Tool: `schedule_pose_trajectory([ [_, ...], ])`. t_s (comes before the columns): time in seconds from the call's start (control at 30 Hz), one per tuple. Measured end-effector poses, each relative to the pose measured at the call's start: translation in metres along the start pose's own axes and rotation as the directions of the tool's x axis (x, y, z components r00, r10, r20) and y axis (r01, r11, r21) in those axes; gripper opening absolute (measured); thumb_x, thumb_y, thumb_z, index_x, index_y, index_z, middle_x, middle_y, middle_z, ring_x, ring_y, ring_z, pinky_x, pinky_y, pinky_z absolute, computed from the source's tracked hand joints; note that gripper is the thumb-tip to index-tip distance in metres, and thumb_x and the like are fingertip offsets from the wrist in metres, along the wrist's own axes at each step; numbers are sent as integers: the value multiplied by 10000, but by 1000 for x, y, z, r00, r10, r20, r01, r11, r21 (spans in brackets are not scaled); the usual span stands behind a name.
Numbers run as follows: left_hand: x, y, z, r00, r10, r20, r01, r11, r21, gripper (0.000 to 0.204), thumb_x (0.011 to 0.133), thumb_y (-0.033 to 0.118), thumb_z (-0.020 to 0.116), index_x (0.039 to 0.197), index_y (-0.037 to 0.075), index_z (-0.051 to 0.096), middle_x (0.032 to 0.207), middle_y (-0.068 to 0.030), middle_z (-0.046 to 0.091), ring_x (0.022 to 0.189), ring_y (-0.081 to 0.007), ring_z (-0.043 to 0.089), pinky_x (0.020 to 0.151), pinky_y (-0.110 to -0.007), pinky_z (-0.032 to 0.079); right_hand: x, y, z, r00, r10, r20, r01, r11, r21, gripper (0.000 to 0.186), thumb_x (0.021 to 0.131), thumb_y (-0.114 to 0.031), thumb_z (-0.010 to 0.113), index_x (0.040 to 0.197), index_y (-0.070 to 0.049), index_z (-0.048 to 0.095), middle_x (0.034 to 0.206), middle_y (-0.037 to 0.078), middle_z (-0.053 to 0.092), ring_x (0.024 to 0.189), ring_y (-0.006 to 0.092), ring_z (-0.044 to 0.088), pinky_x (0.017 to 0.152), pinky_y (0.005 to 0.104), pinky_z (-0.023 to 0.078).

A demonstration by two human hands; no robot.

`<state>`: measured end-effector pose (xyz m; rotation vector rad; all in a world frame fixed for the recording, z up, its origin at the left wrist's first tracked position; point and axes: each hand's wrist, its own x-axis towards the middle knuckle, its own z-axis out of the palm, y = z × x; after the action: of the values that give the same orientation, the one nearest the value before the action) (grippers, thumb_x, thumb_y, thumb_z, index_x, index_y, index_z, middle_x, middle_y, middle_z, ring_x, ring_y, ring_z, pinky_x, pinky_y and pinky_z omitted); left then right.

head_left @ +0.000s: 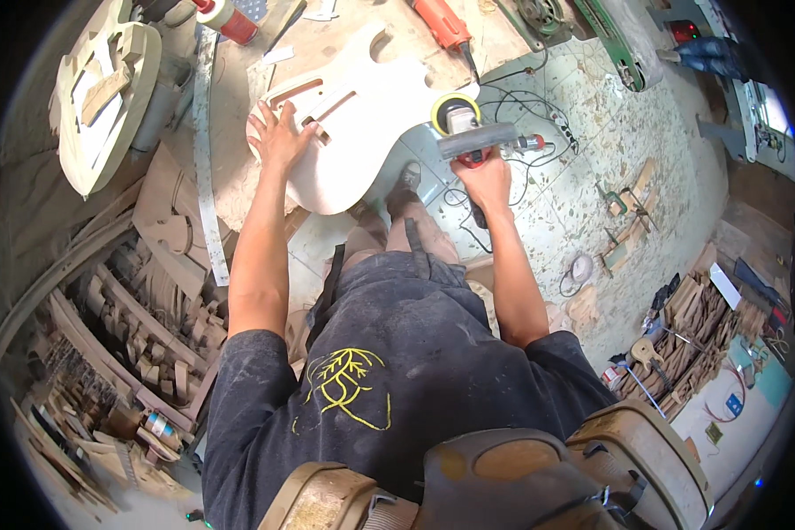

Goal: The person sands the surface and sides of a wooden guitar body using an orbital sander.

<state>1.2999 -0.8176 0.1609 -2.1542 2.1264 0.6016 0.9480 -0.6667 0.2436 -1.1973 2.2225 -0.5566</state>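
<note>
A pale wooden electric guitar body (371, 110) lies on the dusty workbench in front of me, with slots and pockets cut into its face. My left hand (278, 139) rests on its left part beside the cut-outs, fingers spread. Off the body's right edge, my right hand (486, 184) grips a red and black power sander (475, 158). The sander carries a yellow-edged pad (456, 112) and a grey disc, held over the floor and apart from the wood. The fingers under the tool are partly hidden.
An orange power tool (442, 24) and a red-and-white bottle (227, 19) lie on the bench. A long metal straightedge (207, 159) runs along its left side. Black cords (539, 119) and clamps (627, 205) lie on the tiled floor. Wood offcuts (155, 340) fill racks at left.
</note>
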Motion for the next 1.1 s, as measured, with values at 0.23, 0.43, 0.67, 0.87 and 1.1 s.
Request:
schedule_pose_trajectory([
  [0.23,4,-10,7,999,-21,-26,21,1000,7,837,847,697,651,1553,301,435,1711,-224,51,1547,-531,20,1155,-760,135,7,-5,-22,999,-32,33,36,992,-124,586,688,-297,756,1167,-7,587,931,249,726,924,469,687,817,509,541],
  [0.43,2,-3,6,1000,-13,-10,13,1000,-11,839,847,660,668,1561,291,428,1708,-235,49,1547,-532,11,1165,-752,126,14,-23,-9,985,-83,154,115,970,-215,558,684,-296,767,1123,5,600,925,268,717,928,471,684,804,514,540],
  [0.67,-1,-2,1,1000,-3,-10,2,999,-49,822,836,612,709,1532,258,449,1701,-259,46,1538,-549,50,1167,-750,131,9,-46,7,853,-276,442,362,924,-123,566,680,-328,785,1112,8,642,941,281,714,930,464,685,804,512,541],
  [0.87,-1,-2,3,1000,6,-19,-7,999,-50,821,835,603,720,1527,249,456,1699,-262,47,1537,-554,38,1164,-754,134,29,-34,-3,918,-269,290,320,936,-147,545,684,-300,774,1121,0,650,924,269,718,902,460,688,789,508,543],
  [1.1,4,-5,9,999,-28,-16,28,1000,14,851,829,694,658,1559,328,419,1710,-229,51,1549,-524,28,1177,-738,132,26,-36,13,779,-384,495,492,864,-104,597,665,-350,793,1137,-12,651,886,272,711,875,462,687,775,512,539],
])
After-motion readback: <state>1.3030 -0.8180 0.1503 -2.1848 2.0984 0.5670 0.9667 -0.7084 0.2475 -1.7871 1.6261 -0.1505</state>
